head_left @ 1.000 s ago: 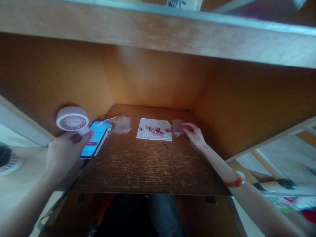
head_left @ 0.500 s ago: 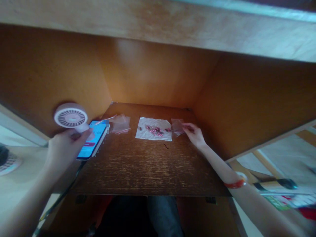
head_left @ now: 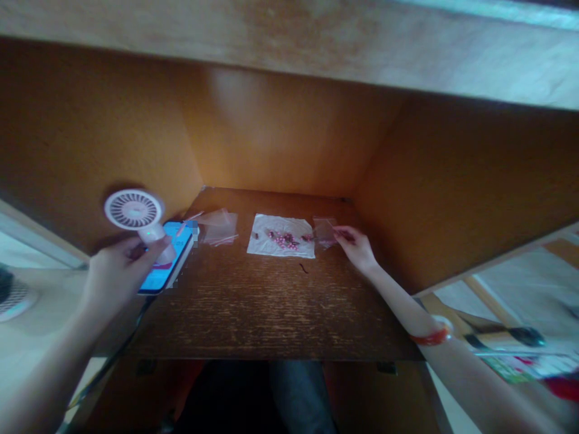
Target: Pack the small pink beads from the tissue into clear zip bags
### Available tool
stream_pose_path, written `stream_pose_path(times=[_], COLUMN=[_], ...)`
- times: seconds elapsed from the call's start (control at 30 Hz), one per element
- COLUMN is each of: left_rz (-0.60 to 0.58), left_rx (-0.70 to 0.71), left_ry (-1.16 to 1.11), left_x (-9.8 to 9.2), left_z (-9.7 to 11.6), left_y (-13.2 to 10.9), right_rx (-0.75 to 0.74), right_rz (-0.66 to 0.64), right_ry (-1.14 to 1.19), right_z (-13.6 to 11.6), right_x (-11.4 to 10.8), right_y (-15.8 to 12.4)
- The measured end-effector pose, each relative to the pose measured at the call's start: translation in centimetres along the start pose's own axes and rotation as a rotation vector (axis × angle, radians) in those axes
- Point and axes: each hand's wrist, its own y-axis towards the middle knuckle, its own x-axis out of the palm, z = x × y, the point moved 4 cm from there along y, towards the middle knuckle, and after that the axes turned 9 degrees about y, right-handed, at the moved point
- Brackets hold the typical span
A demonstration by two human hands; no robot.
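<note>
My left hand (head_left: pixel 121 265) is closed round the handle of a small white handheld fan (head_left: pixel 134 209), held over a lit phone (head_left: pixel 183 235) at the desk's left side. On the right, my right hand (head_left: pixel 355 246) pinches the edge of a small clear plastic bag (head_left: pixel 324 230) lying on the desk. Between the hands a white tissue (head_left: pixel 266 247) is spread flat. Small pink beads (head_left: pixel 284 240) lie in a cluster on it, with darker bits at its left and right ends.
More clear plastic bags (head_left: pixel 221 228) lie between the phone and the tissue. A thin dark strand (head_left: pixel 303 269) rests in front of the tissue on the worn wooden desk (head_left: pixel 253 307). Wooden panels (head_left: pixel 289 132) enclose the back and both sides. A cable (head_left: pixel 122 346) hangs at the left edge.
The fan's head has shifted slightly right and turned more toward me, and a small green light now shows on it. My right hand stays at the plastic bag.
</note>
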Motion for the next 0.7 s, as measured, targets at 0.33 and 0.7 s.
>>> stream_pose_path(times=[0.33, 0.7], left_rz=[-0.017, 0.0], left_rx=[-0.029, -0.048], left_ry=[-0.003, 0.026], left_x=[-0.1, -0.5], left_z=[0.3, 0.7], left_y=[-0.1, -0.8], right_rx=[-0.028, -0.034], right_rz=[0.0, -0.006], right_ry=[-0.002, -0.009], right_z=[0.6, 0.7], right_x=[0.0, 0.1], right_y=[-0.1, -0.1])
